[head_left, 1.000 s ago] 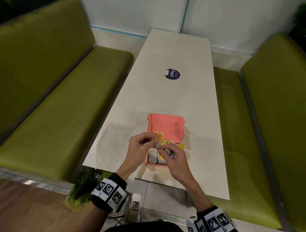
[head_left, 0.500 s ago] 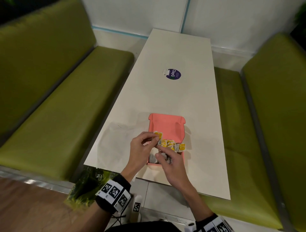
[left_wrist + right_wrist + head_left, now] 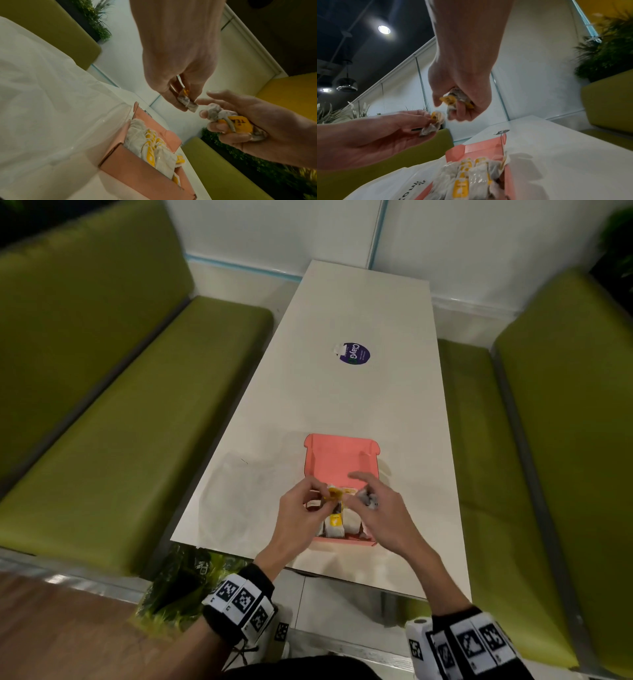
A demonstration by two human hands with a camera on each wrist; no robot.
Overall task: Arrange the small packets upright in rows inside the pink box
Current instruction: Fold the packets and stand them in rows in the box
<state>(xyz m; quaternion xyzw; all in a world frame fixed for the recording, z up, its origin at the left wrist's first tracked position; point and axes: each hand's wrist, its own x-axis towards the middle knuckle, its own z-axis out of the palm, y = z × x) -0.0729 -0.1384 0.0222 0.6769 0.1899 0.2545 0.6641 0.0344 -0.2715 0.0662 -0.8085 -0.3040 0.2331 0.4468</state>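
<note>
1. The worktop (image 3: 359,405) is long, pale and narrow, and its far end meets a white wall (image 3: 274,227) with a light blue strip along the base.
2. Green padded benches flank it, the left bench (image 3: 120,422) and the right bench (image 3: 565,440) each with a seat and a backrest.
3. A round purple sticker (image 3: 356,354) lies flat about midway along the worktop, well beyond the box.
4. A clear plastic bag (image 3: 233,494) lies crumpled on the worktop just left of the box.
5. The pink box (image 3: 342,460) sits near the close edge of the worktop, its lid folded open away from the person.
6. Small white packets (image 3: 334,525) with yellow tags stand packed together in the box's near part; the rows are hard to separate.
7. The left hand (image 3: 301,515) hovers above the box, its fingers (image 3: 173,102) pinching one packet (image 3: 187,102).
8. The right hand (image 3: 380,508) is beside it, its fingers (image 3: 214,125) curled round a bunch of packets (image 3: 236,124), with the forefinger stretched out.
9. Green plants (image 3: 607,47) stand behind the bench backs, and the right wrist view shows a dark ceiling with round lamps (image 3: 384,29).
</note>
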